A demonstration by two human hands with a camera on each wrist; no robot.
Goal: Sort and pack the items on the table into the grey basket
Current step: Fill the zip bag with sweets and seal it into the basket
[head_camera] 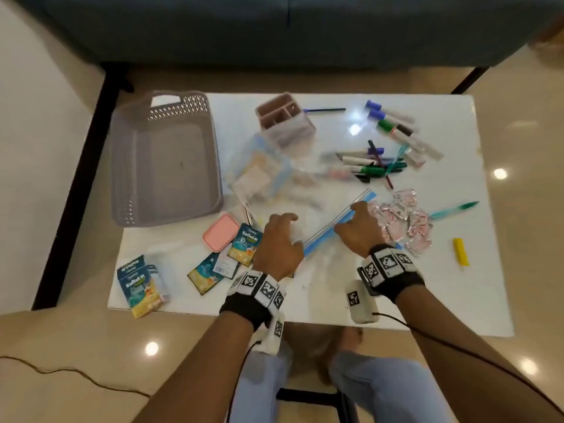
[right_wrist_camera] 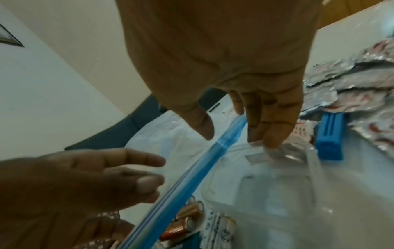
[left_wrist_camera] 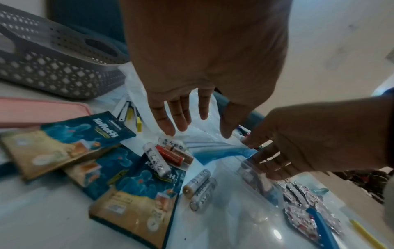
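Just right of the grey basket (head_camera: 164,160), both hands work at a clear zip bag (head_camera: 320,215) lying on the white counter (head_camera: 457,285). Palm down, the right hand (head_camera: 360,228) rests its straight fingertips (right_wrist_camera: 275,139) on the bag beside its blue zip strip (right_wrist_camera: 204,163). Fingers spread and relaxed, the left hand (head_camera: 279,244) hovers over loose batteries (left_wrist_camera: 170,158), holding nothing. Koflet-H sachets (left_wrist_camera: 102,151) lie beside them, near the basket.
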